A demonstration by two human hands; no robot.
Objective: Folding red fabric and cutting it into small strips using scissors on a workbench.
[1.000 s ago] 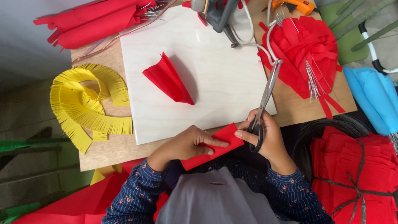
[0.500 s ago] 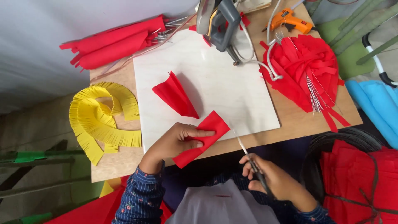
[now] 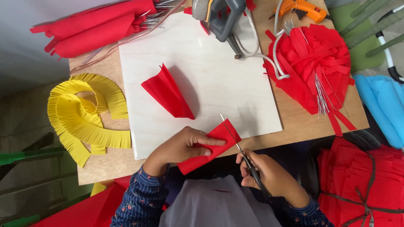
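On board: one red cone | hands: one folded paper, one scissors

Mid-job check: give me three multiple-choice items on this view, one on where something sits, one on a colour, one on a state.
1. Where does the folded red paper cone lie?
A. on the white board
B. on the floor
C. on the blue cushion

2. What colour is the fringed paper strip left of the white board?
A. green
B. yellow
C. white

3. What is the right hand doing with the scissors?
A. it has laid them on the board
B. it grips their handles, blades at the edge of the red paper piece
C. it hands them to another person

Answers:
1 A, the cone rests on the board's pale surface.
2 B, the curled fringe is plainly yellow.
3 B, fingers are in the handles and the blades meet the red paper piece that the left hand holds.
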